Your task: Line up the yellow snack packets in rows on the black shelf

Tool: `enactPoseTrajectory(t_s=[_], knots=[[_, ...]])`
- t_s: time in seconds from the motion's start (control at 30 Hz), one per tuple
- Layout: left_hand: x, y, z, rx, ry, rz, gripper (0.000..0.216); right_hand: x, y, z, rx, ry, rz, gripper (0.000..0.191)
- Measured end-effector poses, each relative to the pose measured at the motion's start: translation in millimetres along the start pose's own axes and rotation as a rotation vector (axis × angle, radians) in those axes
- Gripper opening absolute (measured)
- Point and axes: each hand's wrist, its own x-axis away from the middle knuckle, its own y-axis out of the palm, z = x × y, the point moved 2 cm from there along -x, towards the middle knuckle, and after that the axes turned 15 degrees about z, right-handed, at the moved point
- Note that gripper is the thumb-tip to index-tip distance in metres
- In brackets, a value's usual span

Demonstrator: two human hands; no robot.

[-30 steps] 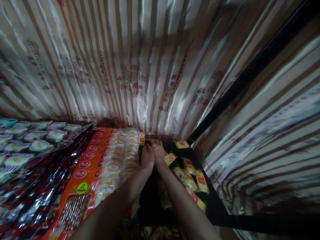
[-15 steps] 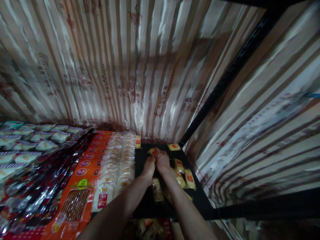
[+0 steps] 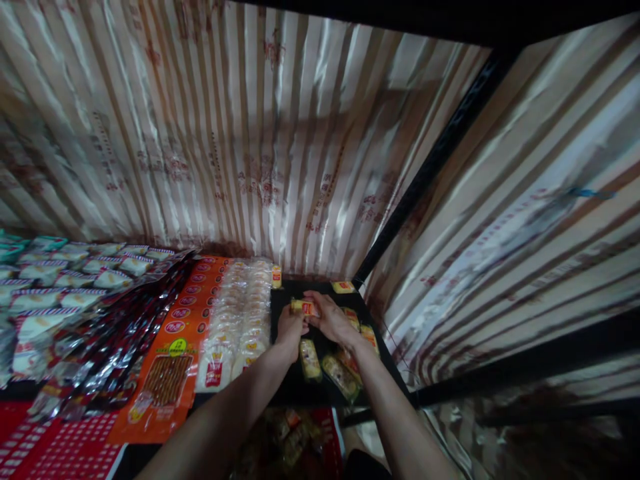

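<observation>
Between my two hands is a small yellow snack packet (image 3: 305, 307) with a red label, lying sideways above the black shelf (image 3: 287, 293). My left hand (image 3: 291, 328) grips its left end, and my right hand (image 3: 327, 317) has its fingers closed round the right end. Just below my hands lies another wrapped snack packet (image 3: 310, 361). Several more, among them a longer one (image 3: 340, 377), are partly covered by my right forearm. At the shelf's back, one packet (image 3: 343, 287) lies by the corner post and another (image 3: 277, 277) stands beside the white packs.
To the left are clear-wrapped white packs (image 3: 235, 313), an orange snack bag (image 3: 173, 360), dark glossy packets (image 3: 120, 333) and rows of white packets (image 3: 60, 273). Below is a red basket (image 3: 329, 433) holding packets. A black post (image 3: 425, 173) rises at the right, before striped sheeting (image 3: 290, 133).
My hands have drawn apart slightly, so the yellow packet between them shows its label, turned level. The view has shifted, revealing more of the basket below.
</observation>
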Motion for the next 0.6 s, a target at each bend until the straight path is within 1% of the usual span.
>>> enactPoseTrajectory(t_s=[0.07, 0.13, 0.2, 0.23, 0.3, 0.33, 0.37, 0.43, 0.5, 0.6], knots=[[4.8, -1.9, -0.9, 0.014, -0.008, 0.0, 0.011, 2.4, -9.0, -2.8, -0.017, -0.03, -0.029, 0.051], [8.5, -2.7, -1.9, 0.082, -0.045, -0.011, 0.006, 4.4, -14.6, -4.9, -0.048, -0.042, -0.018, 0.051], [11.6, -3.3, -2.7, 0.183, -0.091, -0.013, 0.011, 6.4, -16.2, -5.6, -0.088, -0.008, 0.081, 0.056], [12.9, -3.8, -3.1, 0.234, -0.109, -0.004, 0.013, 7.8, -14.9, -5.4, -0.124, 0.037, 0.144, 0.059], [15.2, -5.1, -4.3, 0.342, -0.138, 0.016, 0.016, 12.0, -7.0, -3.9, -0.243, 0.185, 0.243, 0.064], [16.1, -5.9, -5.2, 0.387, -0.148, 0.023, 0.017, 14.7, -0.6, -3.3, -0.326, 0.271, 0.262, 0.065], [16.9, -6.8, -6.3, 0.415, -0.152, 0.029, 0.018, 17.8, 7.0, -3.1, -0.415, 0.352, 0.263, 0.063], [17.8, -8.9, -8.5, 0.439, -0.156, 0.045, 0.018, 24.4, 22.8, -5.0, -0.577, 0.477, 0.24, 0.051], [18.0, -11.1, -10.2, 0.446, -0.156, 0.062, 0.019, 29.8, 36.2, -9.7, -0.697, 0.528, 0.217, 0.036], [17.9, -13.5, -11.0, 0.429, -0.166, 0.077, 0.02, 32.3, 48.1, -16.0, -0.775, 0.536, 0.233, 0.028]])
